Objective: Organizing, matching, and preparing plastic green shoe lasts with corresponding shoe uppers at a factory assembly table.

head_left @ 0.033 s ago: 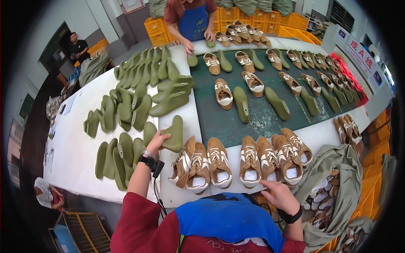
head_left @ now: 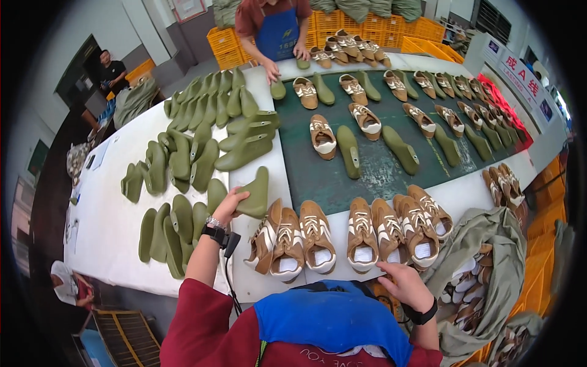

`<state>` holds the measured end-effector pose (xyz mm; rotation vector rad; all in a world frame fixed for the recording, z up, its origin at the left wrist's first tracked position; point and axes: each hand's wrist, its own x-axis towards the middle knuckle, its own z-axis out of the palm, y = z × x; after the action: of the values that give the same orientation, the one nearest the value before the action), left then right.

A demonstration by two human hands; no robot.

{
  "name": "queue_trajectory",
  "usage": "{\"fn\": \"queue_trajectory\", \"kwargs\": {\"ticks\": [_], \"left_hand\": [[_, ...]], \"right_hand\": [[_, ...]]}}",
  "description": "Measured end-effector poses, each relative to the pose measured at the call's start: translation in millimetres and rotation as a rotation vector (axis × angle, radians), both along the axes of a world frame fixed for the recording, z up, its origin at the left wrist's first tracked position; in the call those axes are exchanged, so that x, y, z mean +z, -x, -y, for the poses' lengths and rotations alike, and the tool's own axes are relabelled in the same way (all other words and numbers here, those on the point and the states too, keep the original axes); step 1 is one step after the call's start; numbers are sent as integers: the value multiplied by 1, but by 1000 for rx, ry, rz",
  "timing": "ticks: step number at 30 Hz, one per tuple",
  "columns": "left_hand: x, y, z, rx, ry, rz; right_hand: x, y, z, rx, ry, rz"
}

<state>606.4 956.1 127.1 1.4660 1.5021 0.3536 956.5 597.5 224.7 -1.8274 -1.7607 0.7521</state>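
Observation:
My left hand (head_left: pixel 228 207) is closed on a green shoe last (head_left: pixel 255 194), raised over the near part of the table beside other green lasts (head_left: pixel 175 229). Brown sneakers (head_left: pixel 316 232) with white stripes and laces stand along the near edge, to the right of that hand. At the table's front edge, my right hand (head_left: pixel 406 284) has its fingers apart and holds nothing. It is just beside the heel of a brown sneaker (head_left: pixel 362 240); whether a fingertip touches the shoe I cannot tell.
A green conveyor belt (head_left: pixel 379 177) carries sneakers and lasts in rows. Piled lasts (head_left: pixel 177 150) cover part of the white table (head_left: pixel 104 196). Across the belt a person in a blue apron (head_left: pixel 279 37) touches lasts. A sack of shoes (head_left: pixel 489 244) stands at my right.

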Motion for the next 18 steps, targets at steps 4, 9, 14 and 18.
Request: {"fn": "queue_trajectory", "kwargs": {"ticks": [4, 9, 14, 18], "left_hand": [[17, -74, -15, -61, 123, 289], [4, -167, -58, -326, -124, -295], [-58, -213, -48, -530, -118, -787], [-80, -198, -57, -375, -156, -719]], "right_hand": [[-2, 9, 4, -42, -18, 8], [-15, 16, 15, -100, -8, 48], [-23, 15, 22, -220, 44, 46], [-21, 17, 19, -222, 74, 79]]}}
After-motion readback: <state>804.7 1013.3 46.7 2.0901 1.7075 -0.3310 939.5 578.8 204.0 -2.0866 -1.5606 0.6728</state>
